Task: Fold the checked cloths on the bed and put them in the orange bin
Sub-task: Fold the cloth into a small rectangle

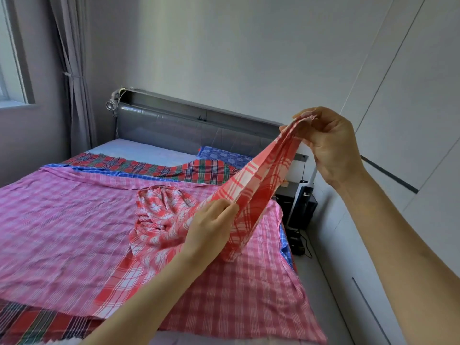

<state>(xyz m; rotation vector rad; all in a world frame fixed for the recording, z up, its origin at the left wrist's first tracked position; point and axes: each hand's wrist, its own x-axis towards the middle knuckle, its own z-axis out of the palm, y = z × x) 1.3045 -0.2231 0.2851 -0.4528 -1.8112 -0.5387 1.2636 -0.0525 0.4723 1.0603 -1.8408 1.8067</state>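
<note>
A red-and-white checked cloth (pixel 159 220) lies bunched on the bed, one edge lifted into a taut band. My right hand (pixel 331 143) pinches the raised corner high over the bed's right side. Lower down, my left hand (pixel 211 227) grips the same edge. Beneath it a pink checked cloth (pixel 62 220) is spread flat over most of the bed. A dark red, green and blue tartan cloth (pixel 199 170) lies near the headboard and shows again at the near left corner. A blue checked cloth (pixel 139 176) peeks out between them. The orange bin is not in view.
The grey padded headboard (pixel 174 128) stands against the far wall, a blue patterned pillow (pixel 221 155) below it. A black device with cables (pixel 298 212) sits on the floor in the gap right of the bed. White cupboard doors (pixel 410 120) line the right; curtain and window are left.
</note>
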